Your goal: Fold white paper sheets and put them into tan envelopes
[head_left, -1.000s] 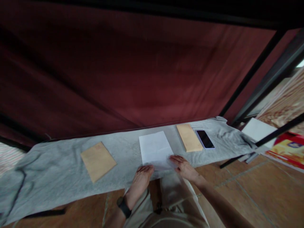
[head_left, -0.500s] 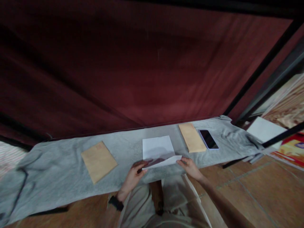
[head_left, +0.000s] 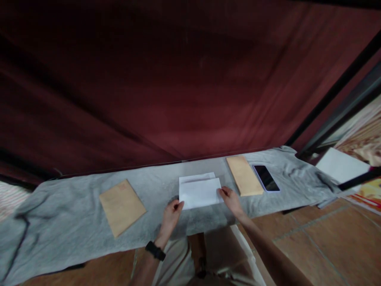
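A white sheet of paper (head_left: 200,189) lies on the grey cloth (head_left: 68,206), folded over so its near part covers most of the far part. My left hand (head_left: 171,213) pinches the fold's near left corner. My right hand (head_left: 229,198) grips the near right corner, fingers closed on the paper's edge. A black watch sits on my left wrist.
A brown envelope (head_left: 121,206) lies to the left on the cloth. Another brown envelope (head_left: 244,175) and a dark phone (head_left: 266,177) lie to the right. A dark red curtain (head_left: 166,87) hangs behind. White paper (head_left: 341,165) rests at far right on the tiled floor (head_left: 327,238).
Both hands lifted the sheet's near edge and carried it away from me, folding the paper over onto itself. The sheet now looks about half as deep.
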Tool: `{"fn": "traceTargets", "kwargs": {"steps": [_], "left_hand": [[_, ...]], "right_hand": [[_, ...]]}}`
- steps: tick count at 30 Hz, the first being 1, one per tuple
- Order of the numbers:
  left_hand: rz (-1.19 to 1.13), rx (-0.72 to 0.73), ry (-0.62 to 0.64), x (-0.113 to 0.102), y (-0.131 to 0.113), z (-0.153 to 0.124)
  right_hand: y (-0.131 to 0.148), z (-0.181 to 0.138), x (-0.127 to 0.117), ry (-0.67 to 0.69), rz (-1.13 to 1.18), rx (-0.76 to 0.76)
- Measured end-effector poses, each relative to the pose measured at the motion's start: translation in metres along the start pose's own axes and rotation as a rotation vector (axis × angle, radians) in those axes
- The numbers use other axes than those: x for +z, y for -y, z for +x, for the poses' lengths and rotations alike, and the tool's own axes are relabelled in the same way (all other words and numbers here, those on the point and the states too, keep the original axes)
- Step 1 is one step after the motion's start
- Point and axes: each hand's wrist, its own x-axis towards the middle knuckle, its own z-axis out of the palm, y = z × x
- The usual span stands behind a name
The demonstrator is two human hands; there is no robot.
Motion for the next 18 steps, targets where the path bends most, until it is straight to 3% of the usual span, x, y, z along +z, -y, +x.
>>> {"fn": "traceTargets", "kwargs": {"steps": [5, 10, 18], "left_hand": [[0.1, -0.108, 0.044, -0.001, -0.005, 0.016], [0.192, -0.146, 0.042, -0.001, -0.009, 0.026], [0.346, -0.175, 0.033, 0.001, -0.021, 0.032]], "right_hand": [[0.009, 0.012, 0.008, -0.055, -0.232, 0.019], [0.018, 0.02, 0.014, -0.001, -0.465, 0.087], [0.024, 0.032, 0.014, 0.02, -0.533, 0.111]]}}
